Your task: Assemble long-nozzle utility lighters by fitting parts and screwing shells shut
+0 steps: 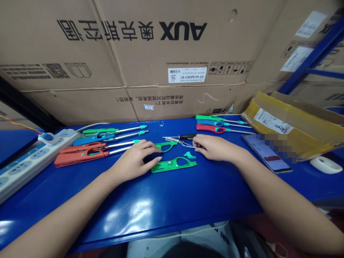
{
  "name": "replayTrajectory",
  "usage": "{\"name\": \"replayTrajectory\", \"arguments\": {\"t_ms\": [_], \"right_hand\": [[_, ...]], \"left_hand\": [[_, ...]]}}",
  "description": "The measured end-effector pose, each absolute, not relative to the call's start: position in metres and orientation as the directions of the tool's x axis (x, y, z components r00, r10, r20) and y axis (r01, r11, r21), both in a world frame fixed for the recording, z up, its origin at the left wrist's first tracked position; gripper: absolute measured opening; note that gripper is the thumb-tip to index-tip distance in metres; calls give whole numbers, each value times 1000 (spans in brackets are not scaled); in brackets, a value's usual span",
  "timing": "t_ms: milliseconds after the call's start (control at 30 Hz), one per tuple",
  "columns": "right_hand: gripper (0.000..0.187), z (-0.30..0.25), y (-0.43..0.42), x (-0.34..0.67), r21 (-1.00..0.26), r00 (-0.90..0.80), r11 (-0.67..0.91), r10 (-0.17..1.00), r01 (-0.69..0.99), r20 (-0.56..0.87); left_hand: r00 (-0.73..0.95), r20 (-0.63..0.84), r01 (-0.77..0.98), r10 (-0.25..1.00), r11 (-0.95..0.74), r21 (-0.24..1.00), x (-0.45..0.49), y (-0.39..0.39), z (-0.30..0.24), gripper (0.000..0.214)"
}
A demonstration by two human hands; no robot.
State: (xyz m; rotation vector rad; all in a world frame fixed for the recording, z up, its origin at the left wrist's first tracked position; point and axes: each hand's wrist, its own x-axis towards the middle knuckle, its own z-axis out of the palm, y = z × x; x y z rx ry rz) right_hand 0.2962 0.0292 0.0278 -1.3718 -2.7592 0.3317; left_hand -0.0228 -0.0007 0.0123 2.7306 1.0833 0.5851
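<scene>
My left hand (pixel 139 156) reaches over the upper green lighter half-shell (pixel 167 146), its fingers touching it and covering its left end. Thumb and fingers are apart, and the thumb tip comes close to the lower green half-shell (pixel 174 165), which lies flat with its inside up. My right hand (pixel 206 146) is closed, fingertips pinched at thin white wires (pixel 186 144). The wires run to a small metal and clear part (pixel 172 139). A small teal plastic piece (pixel 189 155) lies below the right fingertips. A black-handled screwdriver (pixel 186 136) lies just behind.
Several long-nosed lighters (pixel 94 139) lie at left by a white power strip (pixel 34 157); three more lighters (pixel 212 123) lie at back right. A phone (pixel 266 152), yellow-taped carton (pixel 271 118) and white mouse (pixel 326 165) are at right. A large cardboard box (pixel 129 71) walls off the back.
</scene>
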Motion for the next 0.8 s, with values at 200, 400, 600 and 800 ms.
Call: {"name": "replayTrajectory", "arguments": {"t_ms": [200,400,600,800], "right_hand": [[9,57,11,300,68,-372,402,890,913,-263],[19,52,9,282,62,-440,440,898,896,-25],[11,14,30,280,-225,-471,492,870,841,143],[8,9,40,293,-445,-409,505,862,740,298]], "left_hand": [[526,389,690,757,-647,325,-27,2,5,26],[359,381,870,852,-453,193,-36,10,6,33],[383,304,864,872,-455,215,-31,8,4,27],[446,317,784,837,-536,313,-28,10,-2,28]]}}
